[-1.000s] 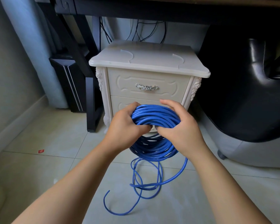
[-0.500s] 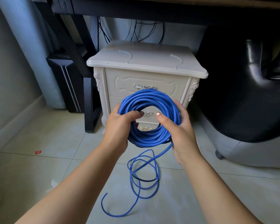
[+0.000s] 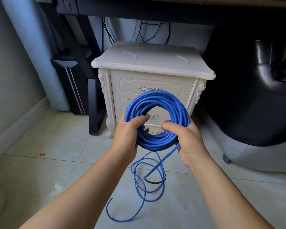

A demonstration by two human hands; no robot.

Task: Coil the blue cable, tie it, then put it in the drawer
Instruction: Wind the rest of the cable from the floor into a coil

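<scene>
Coil of blue cable (image 3: 157,119) held upright in both hands, face toward camera, in front of white nightstand (image 3: 152,83). Left hand (image 3: 127,134) grips coil's left side, fingers (image 3: 139,119) curled through the center hole. Right hand (image 3: 188,141) closed around lower right of the bundle, thumb over the front. Likely held this way to keep the many turns stacked and round while the rest gets wound on. Loose tail drops from the right hand to the tiled floor (image 3: 40,179), lying in a few slack loops near the person, cut end pointing left. Coiling mostly done, not tied. Both drawers shut; upper drawer (image 3: 149,83) has an ornate silver handle, the lower one shows partly through the coil. Cable is smooth, round, stiff-looking plastic jacket, holds its curve. Nightstand is glossy cream with carved trim. Black leather chair (image 3: 254,90) to the right, dark desk legs to the left, small red scrap (image 3: 42,154) on tile, far left.
</scene>
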